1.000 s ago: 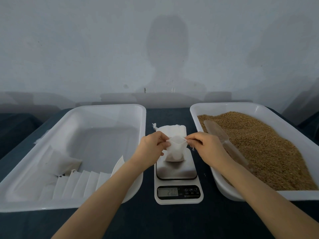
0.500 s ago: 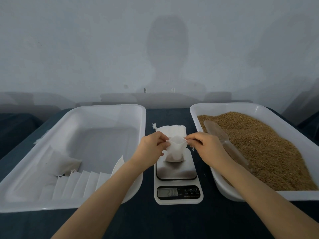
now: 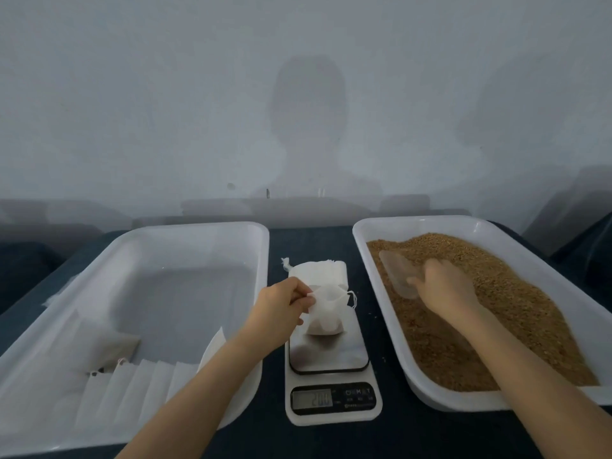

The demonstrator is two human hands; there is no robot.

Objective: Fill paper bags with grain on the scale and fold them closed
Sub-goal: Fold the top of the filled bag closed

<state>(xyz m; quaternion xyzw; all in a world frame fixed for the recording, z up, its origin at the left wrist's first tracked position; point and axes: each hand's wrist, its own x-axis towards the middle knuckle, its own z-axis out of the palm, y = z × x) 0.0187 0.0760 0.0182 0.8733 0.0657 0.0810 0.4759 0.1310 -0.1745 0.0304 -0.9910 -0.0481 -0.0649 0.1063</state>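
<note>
A small white paper bag (image 3: 328, 313) stands on the steel plate of a digital scale (image 3: 331, 356) in the middle. My left hand (image 3: 281, 308) pinches the bag's left rim. My right hand (image 3: 445, 288) is over the brown grain (image 3: 496, 309) in the right tray, its fingers curled round the handle of a clear plastic scoop (image 3: 397, 273) that lies on the grain. The handle itself is hidden under my hand. A stack of flat white bags (image 3: 319, 271) lies behind the scale.
A white tray (image 3: 374, 270) on the right holds the grain. Another white tray (image 3: 205, 233) on the left holds a row of folded bags (image 3: 139, 389) along its near side. The scale's display (image 3: 313, 398) is lit. A grey wall stands close behind the dark table.
My right hand has let go of the bag's right rim and moved right onto the scoop in the grain tray. My left hand still holds the bag, which now sags a little.
</note>
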